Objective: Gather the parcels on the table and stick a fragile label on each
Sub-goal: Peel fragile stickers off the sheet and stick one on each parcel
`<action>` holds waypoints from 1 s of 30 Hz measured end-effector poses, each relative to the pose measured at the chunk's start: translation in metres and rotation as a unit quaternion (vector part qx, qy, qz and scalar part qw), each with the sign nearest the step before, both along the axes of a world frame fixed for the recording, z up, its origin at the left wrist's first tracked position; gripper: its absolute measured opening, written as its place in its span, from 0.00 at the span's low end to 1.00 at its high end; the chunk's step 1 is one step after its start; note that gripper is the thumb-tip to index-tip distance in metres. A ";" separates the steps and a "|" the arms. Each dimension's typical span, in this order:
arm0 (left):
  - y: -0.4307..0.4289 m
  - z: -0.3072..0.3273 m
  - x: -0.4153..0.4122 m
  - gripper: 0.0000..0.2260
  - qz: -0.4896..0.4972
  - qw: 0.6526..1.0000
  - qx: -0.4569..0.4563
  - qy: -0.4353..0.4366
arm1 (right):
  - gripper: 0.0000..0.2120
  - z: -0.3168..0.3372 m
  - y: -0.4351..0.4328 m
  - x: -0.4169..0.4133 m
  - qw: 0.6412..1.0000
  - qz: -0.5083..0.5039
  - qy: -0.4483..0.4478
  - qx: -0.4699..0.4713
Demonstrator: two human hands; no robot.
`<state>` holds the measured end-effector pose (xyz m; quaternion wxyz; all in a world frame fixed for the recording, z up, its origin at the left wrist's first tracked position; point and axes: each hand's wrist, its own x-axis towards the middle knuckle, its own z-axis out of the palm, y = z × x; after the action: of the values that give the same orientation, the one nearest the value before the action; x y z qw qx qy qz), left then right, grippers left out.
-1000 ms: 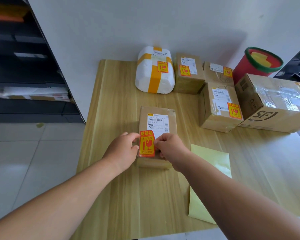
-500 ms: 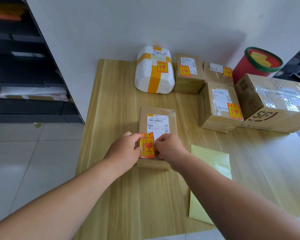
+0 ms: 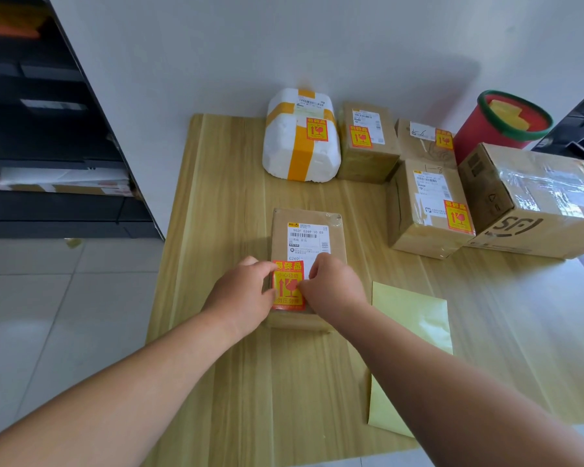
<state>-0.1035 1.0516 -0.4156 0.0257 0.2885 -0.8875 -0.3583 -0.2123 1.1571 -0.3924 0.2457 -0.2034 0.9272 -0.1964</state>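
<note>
**Both hands on the fragile label, over the flat parcel**

Pale wooden table [image 3: 216, 197] stands against a white wall [image 3: 284, 45], with dark shelving [image 3: 48, 129] to the left over a tiled floor [image 3: 48, 315]. Right in front of me lies a flat cardboard parcel [image 3: 280, 237], its white shipping label [image 3: 307, 235] facing up. The red and yellow fragile label [image 3: 288, 284] sits on the near end of that parcel, between my hands. My left hand [image 3: 240, 294] has its fingers curled and pinches the label's left edge, thumb on its top left corner. My right hand [image 3: 334, 288], also curled, pinches the right edge. I cannot tell whether the label is fully stuck down.

Just right of my right forearm a yellow backing sheet [image 3: 408, 318] lies flat on the table. Along the far side stand a white foam parcel [image 3: 297, 146] banded in orange tape and three small cardboard boxes [image 3: 368, 156], each with a fragile label. A large taped carton [image 3: 533, 200] sits at the right, beside a red bin [image 3: 479, 136] with a green rim.
</note>
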 end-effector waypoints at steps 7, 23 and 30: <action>0.001 0.005 0.001 0.15 -0.059 0.980 -0.176 0.066 | 0.05 -0.013 0.015 -0.002 0.942 0.209 0.261 -0.035; 0.010 -0.009 0.006 0.23 -0.157 0.945 -0.274 -0.078 | 0.32 -0.040 0.035 -0.001 0.907 0.351 0.230 0.022; 0.017 -0.012 0.022 0.22 -0.238 0.918 -0.317 -0.023 | 0.25 -0.054 0.059 0.012 0.883 0.373 0.284 0.019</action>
<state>-0.0812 1.0688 -0.4279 0.0089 0.0537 -0.9974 -0.0469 -0.1998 1.2158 -0.4463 0.0309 -0.5763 0.8166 -0.0063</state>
